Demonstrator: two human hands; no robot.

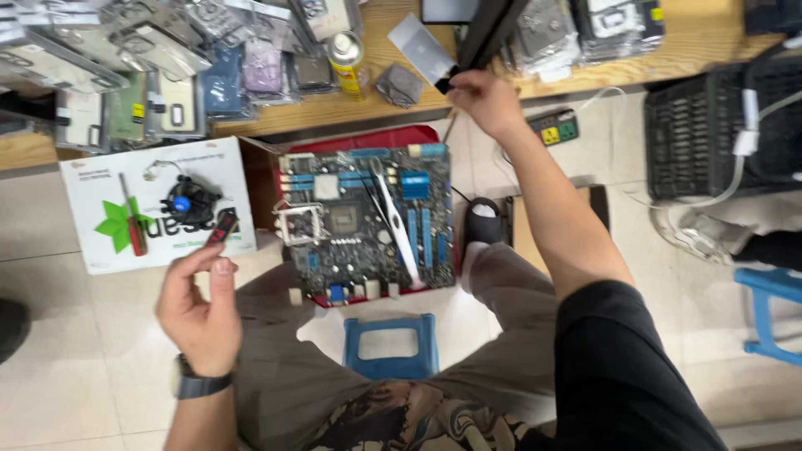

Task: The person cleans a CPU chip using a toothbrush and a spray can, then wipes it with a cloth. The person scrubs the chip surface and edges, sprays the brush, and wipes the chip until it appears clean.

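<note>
Nearest the camera, the person's knees frame a blue stool (391, 345) on the tiled floor. Just beyond the stool lies the motherboard (368, 221), flat on a red tray (368, 138), with a white slender tool (397, 225) resting diagonally across its surface.

Left hand (200, 313): raised to the left of the motherboard, well clear of it, fingers curled loosely with thumb and forefinger drawn together; the grip holds nothing visible. A dark wristwatch (199, 384) sits on that wrist. Beyond this hand, left of the motherboard, a white box (109, 196) carries a round cooler fan (190, 200), a red-handled screwdriver (132, 225) and a small red-and-black item (221, 227).

Right hand (484, 100): extended past the far right corner of the motherboard, grip clamped on the lower end of a black flat bar (489, 33) at the edge of the wooden counter (585, 75). A grey rectangular plate (422, 46) lies just beside this hand.

On the counter beyond the motherboard: packaged phone cases (167, 50) and a yellow spray can (347, 58). A power strip (558, 127) lies on the floor right of the motherboard, a black crate (710, 125) farther right.
</note>
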